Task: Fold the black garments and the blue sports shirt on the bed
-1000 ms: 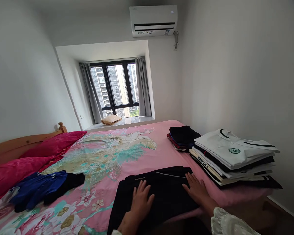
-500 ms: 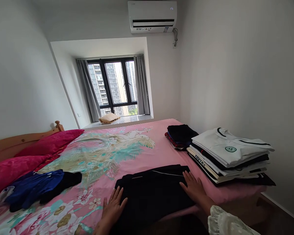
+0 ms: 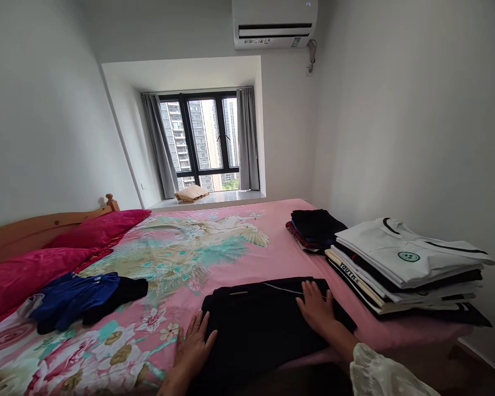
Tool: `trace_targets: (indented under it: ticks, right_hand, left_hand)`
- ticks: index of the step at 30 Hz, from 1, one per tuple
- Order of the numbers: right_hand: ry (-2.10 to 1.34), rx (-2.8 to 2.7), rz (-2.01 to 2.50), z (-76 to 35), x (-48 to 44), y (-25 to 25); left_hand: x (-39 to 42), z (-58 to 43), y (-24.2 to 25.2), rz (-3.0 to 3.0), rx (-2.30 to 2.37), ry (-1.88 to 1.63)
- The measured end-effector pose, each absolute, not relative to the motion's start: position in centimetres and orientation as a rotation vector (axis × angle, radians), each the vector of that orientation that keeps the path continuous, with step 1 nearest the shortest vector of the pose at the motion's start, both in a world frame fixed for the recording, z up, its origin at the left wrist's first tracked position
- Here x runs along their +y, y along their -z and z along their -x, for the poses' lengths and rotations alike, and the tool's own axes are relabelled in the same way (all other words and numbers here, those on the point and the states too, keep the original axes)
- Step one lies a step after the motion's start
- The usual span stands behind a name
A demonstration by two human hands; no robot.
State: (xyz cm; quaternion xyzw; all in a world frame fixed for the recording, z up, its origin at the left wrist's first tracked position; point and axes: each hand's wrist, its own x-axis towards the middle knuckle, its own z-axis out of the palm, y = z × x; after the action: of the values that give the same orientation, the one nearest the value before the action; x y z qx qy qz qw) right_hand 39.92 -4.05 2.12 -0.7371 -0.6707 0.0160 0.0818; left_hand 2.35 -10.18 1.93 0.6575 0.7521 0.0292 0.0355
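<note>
A black garment (image 3: pixel 264 324), perhaps trousers, lies flat at the near edge of the bed, with a thin pale line along its far side. My left hand (image 3: pixel 194 344) rests with fingers stretched out along the garment's left edge, partly on the bedsheet. On the garment's upper right part, my right hand (image 3: pixel 317 309) lies flat with its fingers extended. Neither hand grips the cloth. Just to the right stands a tall pile of folded clothes (image 3: pixel 396 280), topped by a white shirt (image 3: pixel 421 250) with a green round badge.
Behind the tall pile sits a smaller stack of dark folded clothes (image 3: pixel 317 228). Crumpled blue and black clothes (image 3: pixel 82 300) lie on the left of the pink floral bedsheet (image 3: pixel 226 253). Red pillows (image 3: pixel 99 228) rest by the wooden headboard (image 3: pixel 53 223). A wall stands to the right.
My right hand has moved inward from the garment's right edge onto its upper right part. My left hand stays at the left edge. The view has turned slightly left.
</note>
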Motion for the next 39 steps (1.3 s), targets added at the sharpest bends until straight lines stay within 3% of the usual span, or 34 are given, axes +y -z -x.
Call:
trace_targets:
  ticks: [5,11,21,31,35,39]
  right_hand:
    - [-0.292,-2.305,1.689,-30.4,-5.0,-4.2]
    - [-0.367,-2.470,1.444,-26.9,-4.1,-2.5]
    - [-0.172,-2.252,1.990,-45.3,1.0,0.7]
    - [-0.137,-2.118,2.031,-46.3,0.9,1.7]
    - [-0.132,-2.098,2.030,-46.5,1.0,1.8]
    - [-0.124,-2.087,2.032,-46.4,0.9,1.8]
  left_hand:
    - [-10.2,-2.5,-2.0,-2.012,2.322,-0.052]
    - [-10.2,-2.4,-2.2,-2.019,2.307,-0.055]
    - [-10.3,-2.7,-2.6,-1.985,2.314,-0.027]
    - [-8.4,-2.8,-4.1,-1.899,2.326,0.119]
    - [-6.6,-6.9,-6.7,-2.100,2.247,-0.145]
    - [-4.5,-14.7,-8.9,-2.282,1.756,-0.340]
